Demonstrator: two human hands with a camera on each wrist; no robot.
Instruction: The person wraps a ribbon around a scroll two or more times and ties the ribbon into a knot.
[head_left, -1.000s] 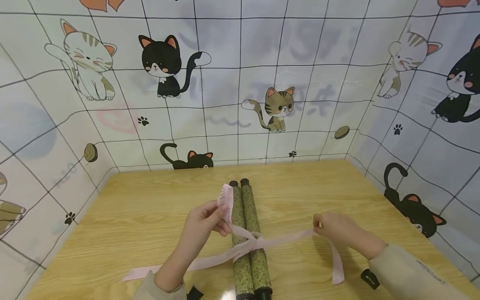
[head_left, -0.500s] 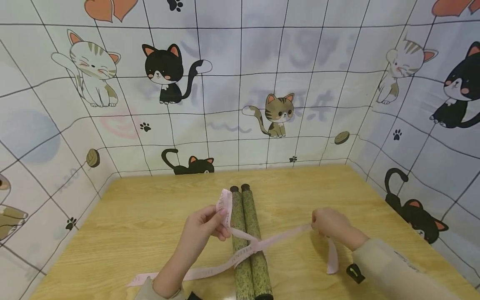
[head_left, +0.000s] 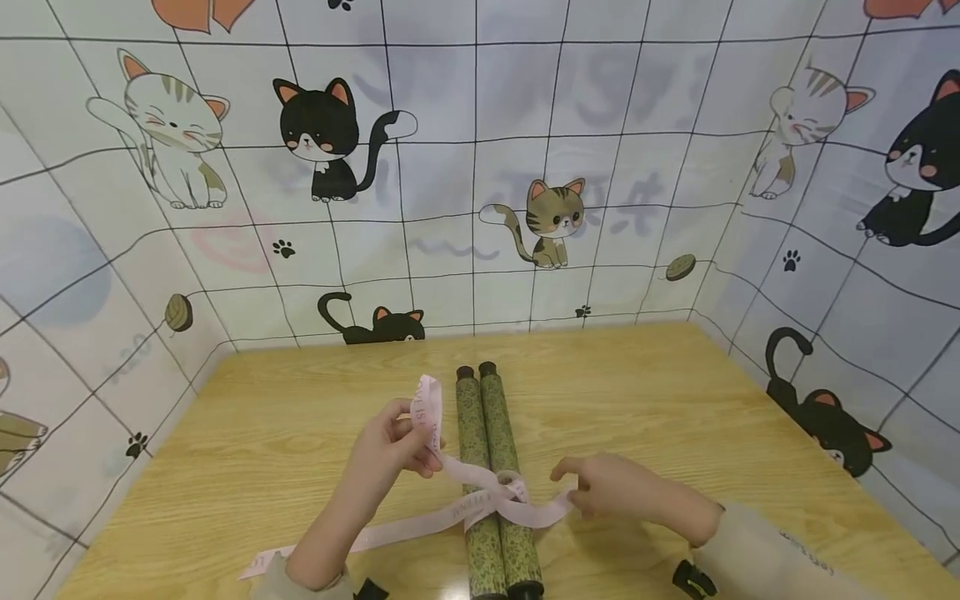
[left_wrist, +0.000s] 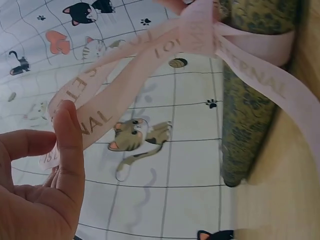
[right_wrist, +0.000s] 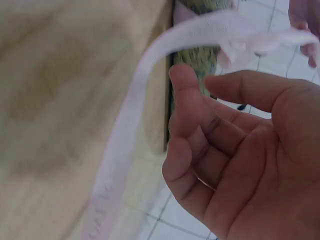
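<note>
Two long rolls (head_left: 501, 433) with dark green mottled covering and black end knobs lie side by side on the table. A pale pink printed ribbon (head_left: 412, 527) wraps round their middle and crosses in a knot on top. My left hand (head_left: 386, 446) pinches a folded loop of the ribbon between thumb and fingers, left of the rolls; the left wrist view shows the loop (left_wrist: 100, 117) running up to the knot. My right hand (head_left: 618, 487) is at the right of the rolls, thumb and forefinger apart. The other ribbon length (right_wrist: 120, 125) hangs loose beside its fingers.
The wooden table (head_left: 315, 408) is walled at the back and sides by white cloth (head_left: 442, 167) printed with grid lines and cartoon cats. One ribbon tail lies on the table at the left. Small black things (head_left: 693, 577) show beside both sleeves.
My right hand has let go of the ribbon length that it held taut and has come left towards the rolls. That length now sags. My left hand keeps its pinch, shifting slightly left.
</note>
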